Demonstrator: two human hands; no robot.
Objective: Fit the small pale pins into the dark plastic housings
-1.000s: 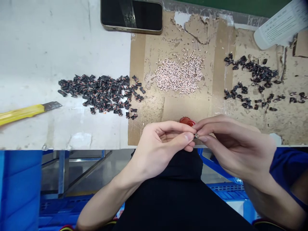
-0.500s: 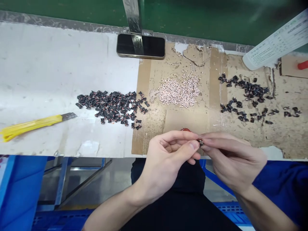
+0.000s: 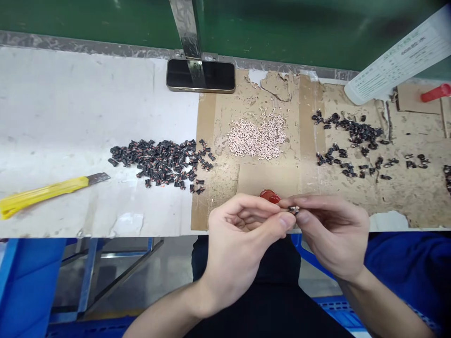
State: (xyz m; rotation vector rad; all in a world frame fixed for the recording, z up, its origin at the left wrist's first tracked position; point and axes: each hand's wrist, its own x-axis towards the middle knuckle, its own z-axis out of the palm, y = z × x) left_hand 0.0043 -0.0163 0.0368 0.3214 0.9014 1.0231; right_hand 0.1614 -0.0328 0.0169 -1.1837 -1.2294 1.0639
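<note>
My left hand (image 3: pixel 243 239) and my right hand (image 3: pixel 331 232) meet above the front edge of a worn cardboard mat (image 3: pixel 218 197). A small dark metal-and-black part (image 3: pixel 293 210) is pinched in my right fingertips, and my left thumb and forefinger press close against it. Its exact shape is hidden by the fingers. Just behind my left forefinger lies a round red piece (image 3: pixel 269 195). Farther back are a heap of black components with copper-coloured ends (image 3: pixel 160 163), a pile of tiny pale pink pieces (image 3: pixel 257 138), and scattered black pieces (image 3: pixel 352 141).
A yellow utility knife (image 3: pixel 45 197) lies on the white table (image 3: pixel 70 103) at left. A phone (image 3: pixel 200 75) sits at the back, with a labelled white bottle (image 3: pixel 394 70) and a red tube (image 3: pixel 436 92) at upper right. Blue furniture stands below the table edge.
The view has shifted, bringing more of the back of the table and the red tube into sight. My right hand sits closer to my body and left of before, still pinching the part.
</note>
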